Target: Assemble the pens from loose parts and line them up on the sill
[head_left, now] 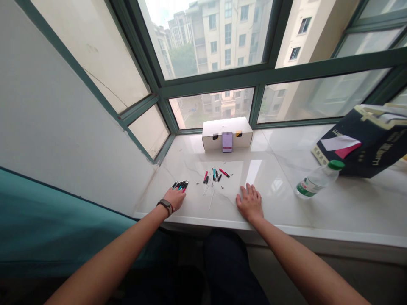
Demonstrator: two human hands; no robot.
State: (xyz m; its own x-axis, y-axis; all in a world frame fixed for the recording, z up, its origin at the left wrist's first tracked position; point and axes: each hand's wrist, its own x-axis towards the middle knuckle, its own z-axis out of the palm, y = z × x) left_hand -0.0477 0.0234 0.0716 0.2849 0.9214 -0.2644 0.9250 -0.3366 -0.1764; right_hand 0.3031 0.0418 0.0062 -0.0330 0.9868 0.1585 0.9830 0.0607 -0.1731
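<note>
My left hand (pixel 175 199), with a dark band on its wrist, is at the left of the white marble-look sill, its fingers curled over the lower ends of a row of pens (pixel 180 185). The tips of these black, teal and pink pens point away from me. My right hand (pixel 250 202) lies flat on the sill with its fingers apart and nothing in it. Between the hands are scattered pen parts: a red barrel (pixel 224 173), a teal barrel (pixel 214 174), several black pieces, a thin white refill (pixel 211 200) and small bits.
Against the window stands a white box (pixel 227 132) with a purple label on its front. To the right are a clear bottle with a green cap (pixel 336 165) and a dark box-like bag (pixel 365 146). The sill's front edge (pixel 286 231) runs before my legs; a wall borders the left.
</note>
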